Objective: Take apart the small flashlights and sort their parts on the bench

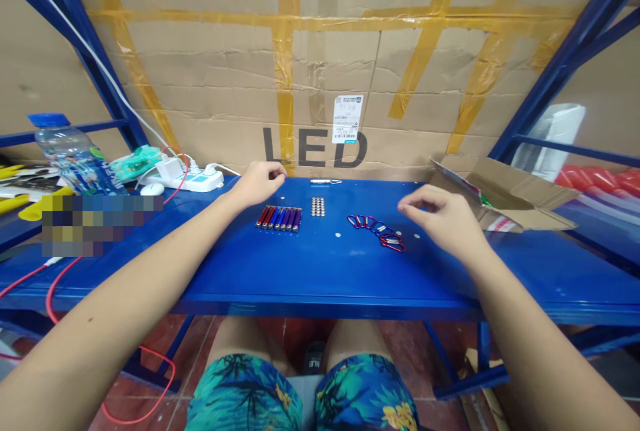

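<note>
On the blue table lies a row of several small tubes, red, blue and purple. Right of them several small round metal cells form a block, with a silver tube and clip behind. Several red, purple and blue carabiners curve in an arc farther right. My left hand is above and behind the tubes, its fingers curled together; whether they hold anything is hidden. My right hand hovers right of the carabiners, thumb and fingertips pressed together, with anything between them too small to make out.
An open cardboard box stands at the right. At the left are a water bottle, a white power strip and red cables. A large taped cardboard sheet rises behind the table, between blue frame posts.
</note>
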The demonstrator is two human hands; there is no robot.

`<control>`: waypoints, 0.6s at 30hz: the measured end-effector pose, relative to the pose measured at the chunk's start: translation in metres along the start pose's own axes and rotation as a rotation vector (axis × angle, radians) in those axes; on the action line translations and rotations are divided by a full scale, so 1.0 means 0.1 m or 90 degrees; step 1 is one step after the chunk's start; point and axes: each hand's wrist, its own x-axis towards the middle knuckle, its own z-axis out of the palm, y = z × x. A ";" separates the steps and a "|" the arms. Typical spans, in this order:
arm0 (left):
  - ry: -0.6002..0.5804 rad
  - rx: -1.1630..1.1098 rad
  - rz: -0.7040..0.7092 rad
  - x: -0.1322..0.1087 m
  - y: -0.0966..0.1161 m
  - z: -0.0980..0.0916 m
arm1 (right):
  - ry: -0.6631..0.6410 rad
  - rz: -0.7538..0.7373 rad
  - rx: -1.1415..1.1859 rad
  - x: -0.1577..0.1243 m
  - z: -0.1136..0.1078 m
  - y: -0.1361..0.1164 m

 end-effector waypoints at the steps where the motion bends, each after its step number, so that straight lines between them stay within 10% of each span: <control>1: -0.001 0.002 0.001 0.00 0.00 0.01 | 0.003 0.013 0.010 0.12 0.02 -0.01; 18: -0.066 0.016 0.049 0.02 -0.16 0.10 | -0.427 -0.139 -0.246 1.48 1.37 0.17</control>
